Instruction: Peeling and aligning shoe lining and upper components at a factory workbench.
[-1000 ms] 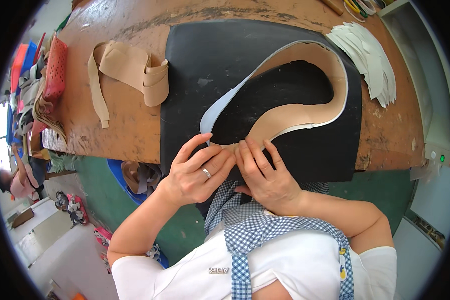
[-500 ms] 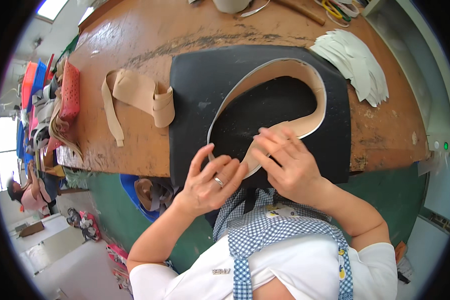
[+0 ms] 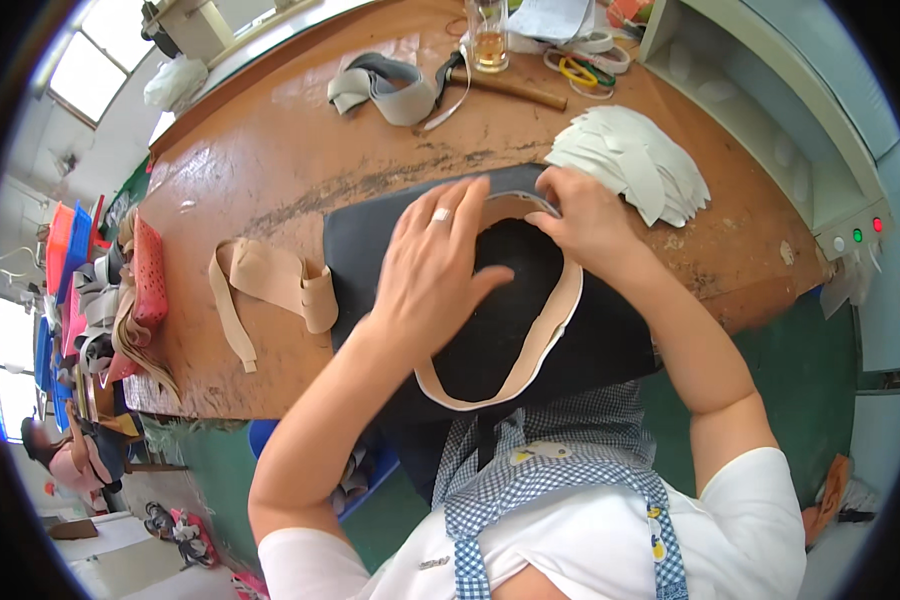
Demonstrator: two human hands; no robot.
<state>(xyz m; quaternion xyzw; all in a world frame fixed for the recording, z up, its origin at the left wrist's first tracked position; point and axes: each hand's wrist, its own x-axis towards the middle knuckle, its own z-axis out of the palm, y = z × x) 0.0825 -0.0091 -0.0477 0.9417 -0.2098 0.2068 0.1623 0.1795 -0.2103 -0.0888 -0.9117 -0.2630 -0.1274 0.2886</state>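
A tan strip joined into a loop (image 3: 542, 342), with a white edge, stands on a black mat (image 3: 610, 330). My left hand (image 3: 425, 260) lies over the loop's far left side, fingers stretched out and thumb apart. It seems to rest against the strip, though the contact is hidden beneath the hand. At the loop's far right, my right hand (image 3: 592, 222) pinches the strip's edge between thumb and fingers. A loosely folded tan strip (image 3: 265, 275) lies on the table left of the mat.
White cut pieces (image 3: 630, 165) lie fanned beyond my right hand. Farther back are a hammer (image 3: 510, 90), a glass of liquid (image 3: 489, 48), a grey coiled strip (image 3: 402, 100) and tape rolls (image 3: 595, 45). A red basket (image 3: 148, 270) stands left; a person (image 3: 75, 455) works beyond. A cabinet (image 3: 810, 150) borders the right.
Both hands have moved from the loop's near side to its far side. The loop has turned, its near curve now uncovered. The view has shifted, showing more of the table's back.
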